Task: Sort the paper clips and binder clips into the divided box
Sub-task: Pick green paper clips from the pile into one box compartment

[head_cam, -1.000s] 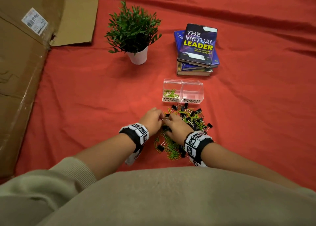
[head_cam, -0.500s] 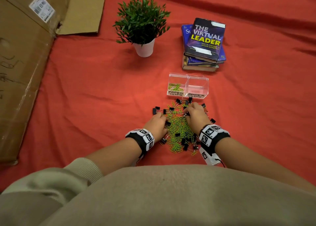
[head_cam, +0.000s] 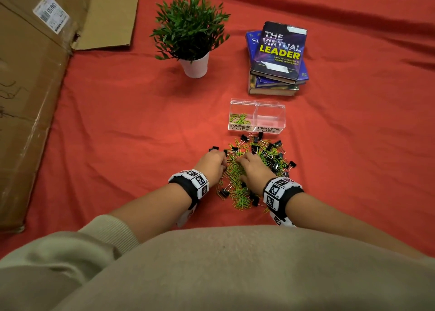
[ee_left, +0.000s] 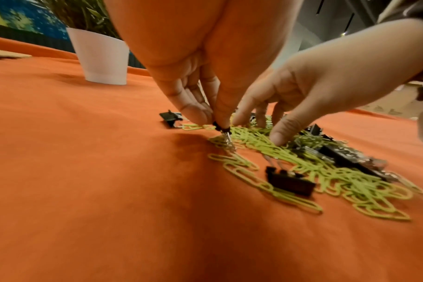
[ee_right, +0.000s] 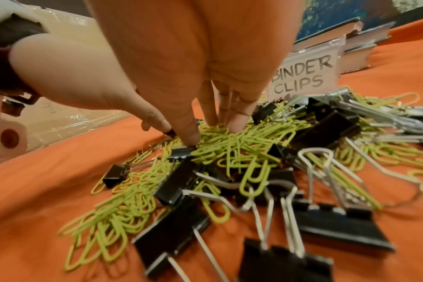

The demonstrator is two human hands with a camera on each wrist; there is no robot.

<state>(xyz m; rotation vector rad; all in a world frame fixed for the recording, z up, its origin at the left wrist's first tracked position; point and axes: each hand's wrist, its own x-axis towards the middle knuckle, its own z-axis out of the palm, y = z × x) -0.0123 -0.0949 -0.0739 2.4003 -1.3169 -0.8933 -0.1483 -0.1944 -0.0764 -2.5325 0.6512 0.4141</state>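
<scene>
A mixed pile of green paper clips (head_cam: 237, 181) and black binder clips (head_cam: 274, 163) lies on the red cloth, just in front of the clear divided box (head_cam: 257, 103). The box's left cell, labelled PAPER CLIPS, holds a few green paper clips (head_cam: 239, 118). I see nothing in the BINDER CLIPS cell (ee_right: 304, 76). My left hand (head_cam: 213, 162) is at the pile's left edge. Its thumb and forefinger (ee_left: 215, 122) pinch a small black binder clip (ee_left: 222, 130), with the wire handle hanging below. My right hand (head_cam: 250, 166) stands over the middle, straight fingers (ee_right: 232, 126) touching the paper clips.
A potted plant in a white pot (head_cam: 195, 63) stands far left of the box. A stack of books (head_cam: 277, 59) sits right behind the box. A large cardboard box (head_cam: 28, 99) lies along the left side. Bare red cloth (head_cam: 353, 146) stretches to the right.
Half a second ago my hands were spread apart across the pile. The right hand has since shifted left to the pile's middle, close to the left hand.
</scene>
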